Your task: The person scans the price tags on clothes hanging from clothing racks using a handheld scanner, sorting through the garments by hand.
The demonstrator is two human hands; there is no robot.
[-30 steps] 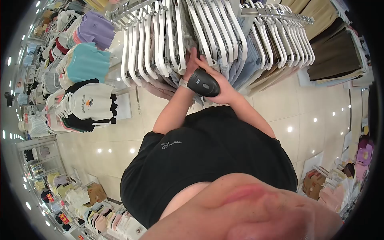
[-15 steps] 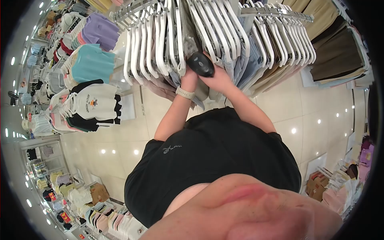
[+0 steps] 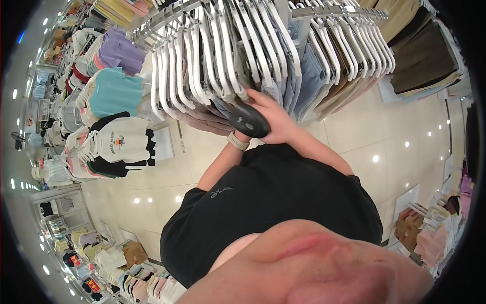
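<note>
Fingers of my right hand (image 3: 276, 117) are wrapped round a black handheld scanner (image 3: 249, 120), just below the white hangers (image 3: 223, 55). My left hand (image 3: 242, 136) is mostly hidden under the scanner; only a bit of it by the light wristband (image 3: 238, 141) shows, so its fingers cannot be made out. Trousers in grey, blue and beige (image 3: 309, 91) hang from the hangers, close in front of both hands. The fingertips of my right hand reach the edge of the hanging clothes.
A metal rail (image 3: 339, 12) carries the hangers. Dark brown trousers (image 3: 425, 58) hang at the upper right. To the left are a teal top (image 3: 115, 92), a purple top (image 3: 123, 50) and a white printed shirt (image 3: 119, 141). Cardboard boxes (image 3: 407, 228) stand at the lower right.
The scanner and my right hand have come down towards my body. My left hand has gone from partly visible to mostly covered by the scanner. Hangers near the hands have shifted slightly left.
</note>
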